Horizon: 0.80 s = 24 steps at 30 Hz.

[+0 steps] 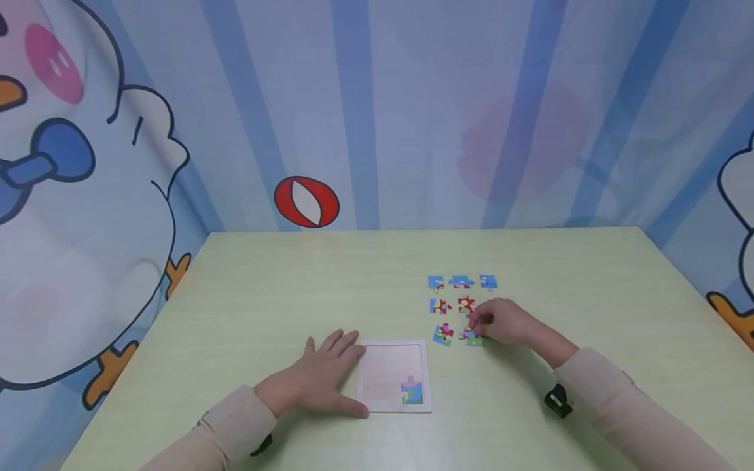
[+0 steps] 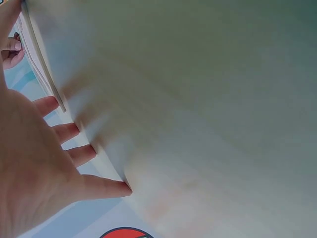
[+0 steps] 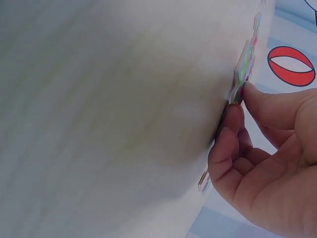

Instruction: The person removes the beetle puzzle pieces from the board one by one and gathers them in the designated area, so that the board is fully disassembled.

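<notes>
My left hand (image 1: 323, 379) rests with spread fingers at the left side of a shallow square puzzle tray (image 1: 428, 376); the thumb reaches its lower left corner. One puzzle piece (image 1: 414, 392), blue and green with a pink knob, lies in the tray's lower right corner. To the tray's right, my right hand (image 1: 503, 322) pinches a green and blue puzzle piece (image 1: 473, 339) between thumb and forefinger, low at the table. In the right wrist view, the fingertips partly cover this piece (image 3: 241, 74).
Other loose pieces lie in rows: a blue piece (image 1: 461, 281) in the far row, a red one (image 1: 466, 303) in the middle, a green and red one (image 1: 443, 334) in the near row. Behind the pale table (image 1: 294, 275) hangs a striped, printed curtain (image 1: 412, 118).
</notes>
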Each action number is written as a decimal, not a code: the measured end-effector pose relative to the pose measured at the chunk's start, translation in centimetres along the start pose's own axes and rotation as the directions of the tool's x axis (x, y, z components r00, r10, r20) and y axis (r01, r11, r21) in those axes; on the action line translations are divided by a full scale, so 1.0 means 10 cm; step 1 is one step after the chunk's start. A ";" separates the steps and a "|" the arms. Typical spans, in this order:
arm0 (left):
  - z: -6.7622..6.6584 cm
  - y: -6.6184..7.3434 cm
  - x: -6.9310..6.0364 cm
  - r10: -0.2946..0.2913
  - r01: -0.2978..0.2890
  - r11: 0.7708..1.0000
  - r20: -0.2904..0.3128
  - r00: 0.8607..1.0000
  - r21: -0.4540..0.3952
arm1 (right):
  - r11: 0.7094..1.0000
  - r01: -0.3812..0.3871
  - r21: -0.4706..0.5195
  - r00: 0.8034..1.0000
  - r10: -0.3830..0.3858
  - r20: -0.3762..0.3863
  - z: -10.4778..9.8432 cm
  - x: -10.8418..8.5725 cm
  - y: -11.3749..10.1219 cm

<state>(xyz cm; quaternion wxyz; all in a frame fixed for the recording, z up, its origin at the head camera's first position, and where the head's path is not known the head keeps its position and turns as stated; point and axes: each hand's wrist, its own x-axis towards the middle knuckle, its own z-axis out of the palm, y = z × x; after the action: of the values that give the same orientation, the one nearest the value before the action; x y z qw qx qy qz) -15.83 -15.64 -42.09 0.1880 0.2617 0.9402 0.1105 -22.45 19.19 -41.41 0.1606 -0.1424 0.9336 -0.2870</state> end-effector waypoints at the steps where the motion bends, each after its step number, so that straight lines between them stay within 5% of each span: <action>1: 0.00 0.00 0.00 -0.001 0.001 1.000 0.000 1.000 0.002 | 1.000 -0.003 -0.004 1.000 0.003 -0.003 0.00 0.00 0.00; 11: 0.02 -0.01 0.01 -0.006 0.006 1.000 0.000 1.000 0.001 | 1.000 0.002 0.022 1.000 -0.001 -0.022 -0.04 -0.03 -0.04; 24: 0.02 -0.03 0.02 0.008 -0.008 1.000 -0.010 1.000 0.004 | 0.976 0.204 0.080 0.978 -0.200 -0.057 -0.12 -0.17 -0.38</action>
<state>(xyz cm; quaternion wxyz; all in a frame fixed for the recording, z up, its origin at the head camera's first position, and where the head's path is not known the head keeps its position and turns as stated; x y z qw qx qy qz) -16.01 -15.80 -42.46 0.1822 0.2652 0.9403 0.1108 -20.71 17.41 -37.88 0.1139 -0.2228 0.9047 -0.3448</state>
